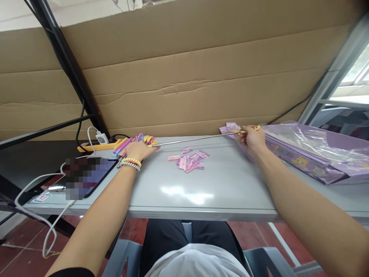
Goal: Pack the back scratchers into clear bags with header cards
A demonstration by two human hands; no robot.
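Note:
A thin silver telescopic stick with yellow end pieces is stretched out level above the grey table, between my two hands. My left hand, with beaded bracelets on the wrist, is closed on its left end. At the other end my right hand grips the stick by its yellow tip, fingers pinched. Several small pink and purple cards lie loosely heaped on the table below the stick. Close by my left hand is a bundle of sticks with pink, blue and yellow handles, partly hidden by the hand.
A tablet with a blurred screen lies at the left, near white cables and a yellow power strip. More purple cards sit behind my right hand. A purple box with clear plastic fills the right side. Cardboard walls off the back.

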